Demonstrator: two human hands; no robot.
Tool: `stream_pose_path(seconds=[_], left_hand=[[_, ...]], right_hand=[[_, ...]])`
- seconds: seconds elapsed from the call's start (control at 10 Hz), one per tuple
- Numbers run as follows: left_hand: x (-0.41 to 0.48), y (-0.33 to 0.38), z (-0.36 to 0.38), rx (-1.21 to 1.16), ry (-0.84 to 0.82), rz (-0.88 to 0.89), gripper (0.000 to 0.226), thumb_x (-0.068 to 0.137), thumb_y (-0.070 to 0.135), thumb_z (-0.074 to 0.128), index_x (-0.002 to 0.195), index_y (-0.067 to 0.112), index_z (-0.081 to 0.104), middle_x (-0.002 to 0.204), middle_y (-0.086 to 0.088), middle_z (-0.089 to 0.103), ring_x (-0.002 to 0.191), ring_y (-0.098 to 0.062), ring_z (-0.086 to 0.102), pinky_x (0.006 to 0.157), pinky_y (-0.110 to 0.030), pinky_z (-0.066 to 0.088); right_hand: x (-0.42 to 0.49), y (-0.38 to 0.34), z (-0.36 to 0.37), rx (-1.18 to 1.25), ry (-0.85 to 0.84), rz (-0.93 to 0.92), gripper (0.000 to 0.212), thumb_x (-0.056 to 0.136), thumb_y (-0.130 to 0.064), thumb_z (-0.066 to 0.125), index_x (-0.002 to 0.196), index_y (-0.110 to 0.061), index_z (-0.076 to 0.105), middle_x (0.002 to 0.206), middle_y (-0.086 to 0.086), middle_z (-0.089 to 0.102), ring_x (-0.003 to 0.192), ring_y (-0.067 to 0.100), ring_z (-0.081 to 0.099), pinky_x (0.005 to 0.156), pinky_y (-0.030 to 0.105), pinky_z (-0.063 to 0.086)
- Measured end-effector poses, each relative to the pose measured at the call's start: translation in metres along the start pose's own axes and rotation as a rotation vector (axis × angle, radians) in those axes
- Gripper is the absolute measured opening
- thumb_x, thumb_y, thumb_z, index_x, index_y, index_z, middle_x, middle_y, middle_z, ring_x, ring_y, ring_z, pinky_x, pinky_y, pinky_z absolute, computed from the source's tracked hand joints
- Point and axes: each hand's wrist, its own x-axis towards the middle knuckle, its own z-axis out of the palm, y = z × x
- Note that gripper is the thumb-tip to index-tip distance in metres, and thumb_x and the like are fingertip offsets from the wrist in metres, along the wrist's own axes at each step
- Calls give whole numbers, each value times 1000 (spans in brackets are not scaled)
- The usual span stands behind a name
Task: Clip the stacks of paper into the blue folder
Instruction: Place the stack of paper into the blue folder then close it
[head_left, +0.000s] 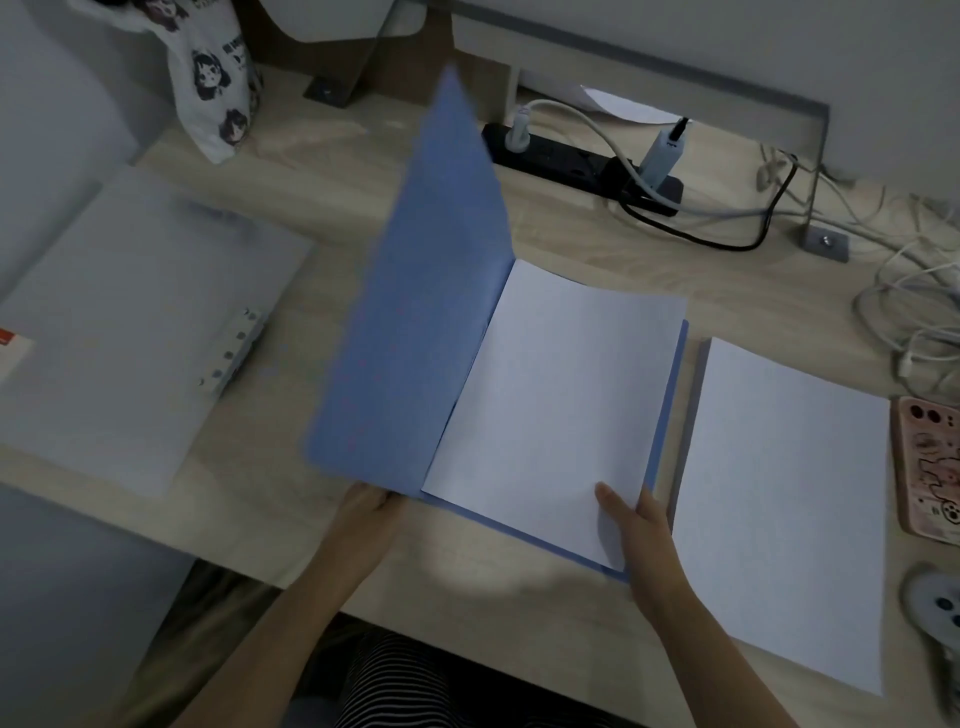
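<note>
Head view: blue folder (415, 312) on the surface (467, 582), half open, raised side blurred; left hand (366, 506) grips that side's near edge; right hand (644, 525) pinches the near right corner of the stack (561, 389) inside; second stack (779, 493) lies just right.

Left hand (369, 506) and right hand (639, 525) were bare; forearms (691, 623) were uncovered down to the frame edge at 6 o'clock. Between them, at 6 o'clock, a striped garment (405, 680) was worn, with narrow black-and-white bands. Its cut could not be made out.
</note>
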Motion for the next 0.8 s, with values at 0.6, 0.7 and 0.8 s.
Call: stream_pose_path(seconds=[0.6,0.7,0.8], left_hand=[[37,37,18,-242,-214,-45,26,89,20,59,112,9,61,109,-5,65,95,-17,62,85,-25,49],[36,37,20,-251,-199,-28,21,89,21,59,108,12,60,110,-6,65,86,-11,61,75,-18,50],[35,37,22,-265,-189,-41,34,92,29,53,121,11,58,119,-2,62,103,-17,60,90,-26,46]], right_hand=[[-2,-17,-28,557,-283,190,61,91,-59,24,112,-18,63,105,7,71,91,30,69,71,42,57],[-4,-20,-28,571,-303,251,61,90,-59,26,119,-18,60,113,9,69,98,32,68,72,45,57],[-3,-22,-29,505,-282,290,48,91,-51,39,117,-17,61,109,10,71,94,32,69,72,46,58]])
